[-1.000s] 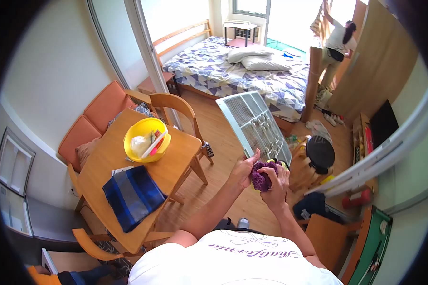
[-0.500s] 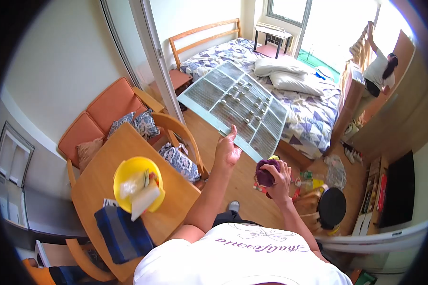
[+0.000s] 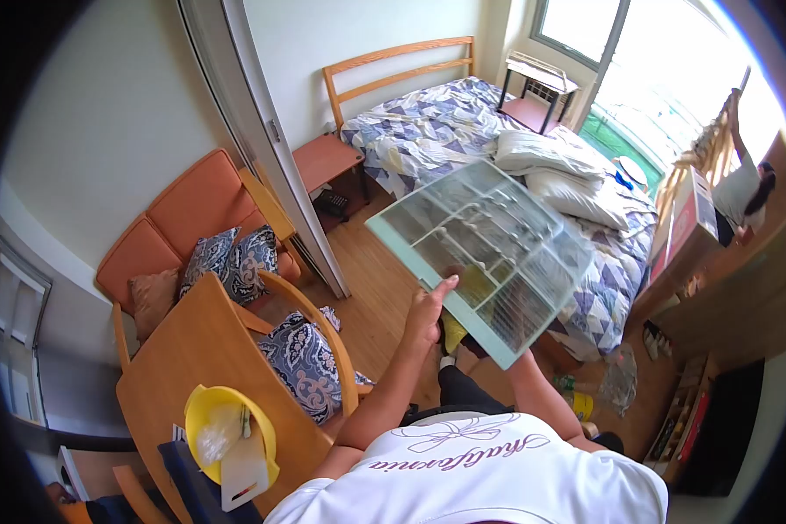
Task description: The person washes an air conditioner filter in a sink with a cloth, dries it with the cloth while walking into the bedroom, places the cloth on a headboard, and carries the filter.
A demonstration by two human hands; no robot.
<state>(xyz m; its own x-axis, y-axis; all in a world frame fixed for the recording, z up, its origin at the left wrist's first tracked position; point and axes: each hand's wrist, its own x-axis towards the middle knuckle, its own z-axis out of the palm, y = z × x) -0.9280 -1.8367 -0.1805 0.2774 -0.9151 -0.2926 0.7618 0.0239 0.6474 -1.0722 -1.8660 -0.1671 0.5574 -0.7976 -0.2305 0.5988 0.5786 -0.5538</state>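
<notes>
A flat mesh filter panel [image 3: 489,262] with a pale green frame is tilted in front of me above the floor. My left hand [image 3: 428,310] is closed on its near edge, thumb on top and fingers underneath. My right forearm [image 3: 537,384] reaches behind the panel's near right corner, and that hand is hidden. Through the mesh a blurred yellow-green shape shows behind the panel. A yellow cloth-like piece [image 3: 452,332] hangs below the near edge, close to my left hand. The purple cloth seen earlier cannot be made out now.
A wooden table [image 3: 183,341] at left holds a yellow bucket [image 3: 266,428] containing a plastic bag and a white board. A wooden armchair [image 3: 323,323] stands beside it. Beyond the panel is a bed [image 3: 419,122] with pillows. Another person [image 3: 742,196] reaches up by the curtain.
My right hand, earlier holding a bunched purple cloth beside the panel, has gone behind it. The panel has shifted right and lower in view, still in my left hand. My view has turned.
</notes>
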